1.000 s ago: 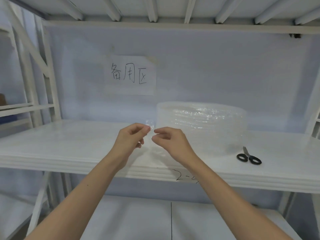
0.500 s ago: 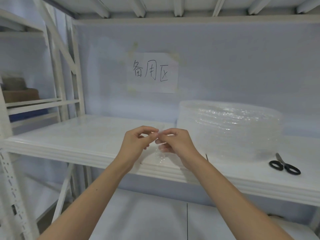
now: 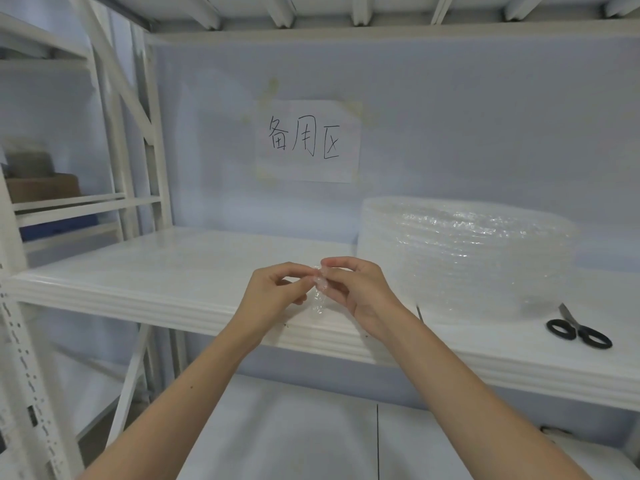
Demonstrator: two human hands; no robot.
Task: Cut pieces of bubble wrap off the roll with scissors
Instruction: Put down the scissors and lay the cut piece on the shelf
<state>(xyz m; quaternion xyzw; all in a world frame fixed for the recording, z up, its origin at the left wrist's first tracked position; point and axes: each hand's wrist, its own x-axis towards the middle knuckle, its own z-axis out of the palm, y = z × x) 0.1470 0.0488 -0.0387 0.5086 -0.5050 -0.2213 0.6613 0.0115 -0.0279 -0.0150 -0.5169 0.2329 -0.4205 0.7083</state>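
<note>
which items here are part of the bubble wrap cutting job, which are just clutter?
Job: bubble wrap roll; scissors; small wrap piece pinched by left hand and right hand.
Lying about: paper sign; cardboard box.

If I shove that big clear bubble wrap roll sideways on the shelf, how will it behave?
The big clear bubble wrap roll stands on its flat end, wide and low, so it will probably slide rather than tip or roll. Being mostly air, it is likely light; the white shelf looks smooth.

Head-worn view — forward and down, close over the shelf (image 3: 173,271).
</note>
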